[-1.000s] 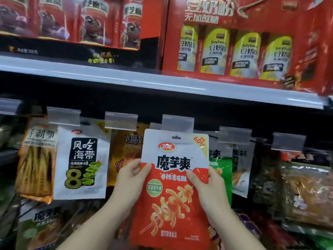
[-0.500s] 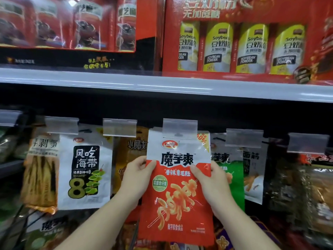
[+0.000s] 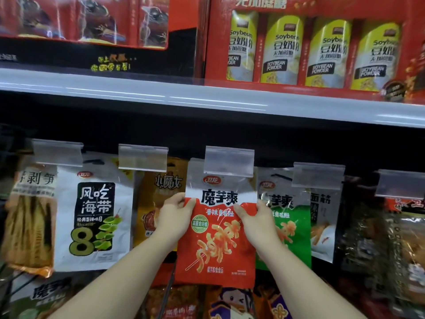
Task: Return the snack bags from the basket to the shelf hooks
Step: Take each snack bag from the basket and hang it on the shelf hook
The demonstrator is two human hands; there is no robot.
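Observation:
A red and white snack bag (image 3: 218,249) is held upright against the row of hooks. My left hand (image 3: 176,217) pinches its left edge and my right hand (image 3: 255,221) pinches its right edge. The bag's top edge is tucked behind the clear price tag holder (image 3: 229,161) of the middle hook, so the hook hole is hidden. I cannot tell whether the bag hangs on the hook. The basket is out of view.
Other bags hang alongside: a white seaweed bag (image 3: 94,217) and a yellow-brown bag (image 3: 158,199) to the left, a green bag (image 3: 289,217) to the right. A white shelf edge (image 3: 207,100) above carries red boxes of soybean powder (image 3: 310,47). More packs hang below.
Both hands have raised the red bag so its top has gone from in front of the tag holder to behind it. The camera view has tilted up a little.

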